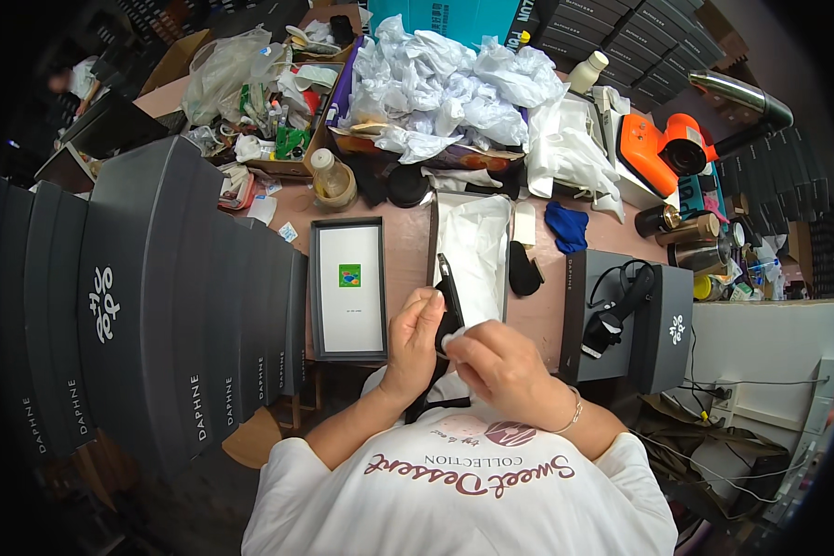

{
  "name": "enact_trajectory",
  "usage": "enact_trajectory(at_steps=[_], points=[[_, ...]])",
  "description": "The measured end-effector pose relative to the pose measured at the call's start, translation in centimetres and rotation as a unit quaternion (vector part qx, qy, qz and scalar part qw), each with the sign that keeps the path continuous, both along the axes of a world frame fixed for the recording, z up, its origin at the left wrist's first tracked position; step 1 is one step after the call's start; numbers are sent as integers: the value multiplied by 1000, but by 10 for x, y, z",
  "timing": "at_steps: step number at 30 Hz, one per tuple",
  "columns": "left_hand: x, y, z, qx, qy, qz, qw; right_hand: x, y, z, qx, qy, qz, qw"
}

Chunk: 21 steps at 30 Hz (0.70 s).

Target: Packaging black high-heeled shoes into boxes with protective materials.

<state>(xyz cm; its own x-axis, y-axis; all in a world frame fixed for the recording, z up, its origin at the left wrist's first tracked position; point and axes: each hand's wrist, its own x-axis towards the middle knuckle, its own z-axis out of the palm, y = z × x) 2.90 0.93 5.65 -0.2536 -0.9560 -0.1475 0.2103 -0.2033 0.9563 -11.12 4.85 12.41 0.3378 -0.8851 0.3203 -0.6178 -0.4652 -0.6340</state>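
My left hand (pixel 411 347) is closed round a black shoe (pixel 450 295), held upright and seen nearly edge-on, close to my body at the table's near edge. My right hand (pixel 502 366) comes up to the shoe from the right with its fingers pinched together. A bit of something white (pixel 452 339) shows at those fingertips; its kind is hard to make out. Just beyond the hands lies an open box lined with white tissue paper (pixel 474 232). A black strappy sandal (pixel 613 320) rests on a dark shoe box (pixel 579 357) to the right.
A grey-rimmed box lid (pixel 321 296) lies left of the tissue. Tall dark shoe boxes (pixel 157 278) stand along the left. At the back are crumpled white paper (pixel 445 88) and a bottle (pixel 324 167). A blue cloth (pixel 566 227) and an orange device (pixel 653 153) sit at right.
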Motion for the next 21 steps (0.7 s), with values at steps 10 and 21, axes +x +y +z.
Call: enact_trajectory(at_steps=[10, 21], points=[[-2, -1, 5, -20, -16, 0, 1000, 0, -3, 0, -3, 17, -30, 999], [-2, 1, -2, 4, -4, -2, 1000, 2, -3, -1, -3, 23, -40, 999]])
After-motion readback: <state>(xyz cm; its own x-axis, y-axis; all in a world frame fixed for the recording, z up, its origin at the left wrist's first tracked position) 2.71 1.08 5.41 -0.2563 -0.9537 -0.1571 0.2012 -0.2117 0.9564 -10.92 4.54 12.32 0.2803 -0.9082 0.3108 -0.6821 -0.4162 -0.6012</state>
